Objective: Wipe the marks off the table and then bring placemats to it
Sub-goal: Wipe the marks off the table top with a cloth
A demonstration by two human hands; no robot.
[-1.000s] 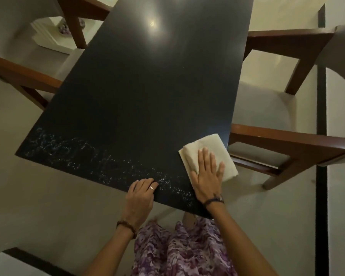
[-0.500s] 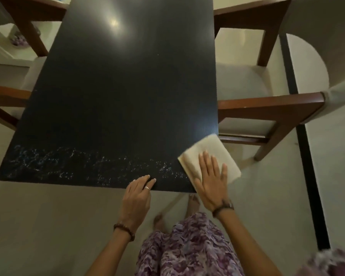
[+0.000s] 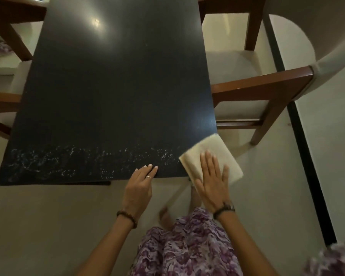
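Observation:
A black table fills the middle of the view. White smeared marks run in a band along its near edge. At the table's near right corner lies a folded cream cloth, half hanging past the edge. My right hand lies flat on the cloth, fingers spread, pressing it down. To its left, my left hand rests its fingertips on the near table edge and holds nothing. No placemats are in view.
A wooden chair with a pale seat stands tight against the table's right side. Another chair shows at the left edge. The floor is pale with a black stripe on the right.
The view has swung so the table sits squarer to me. The cloth under my right hand has stayed at the near right corner. My left hand has kept its place on the near edge.

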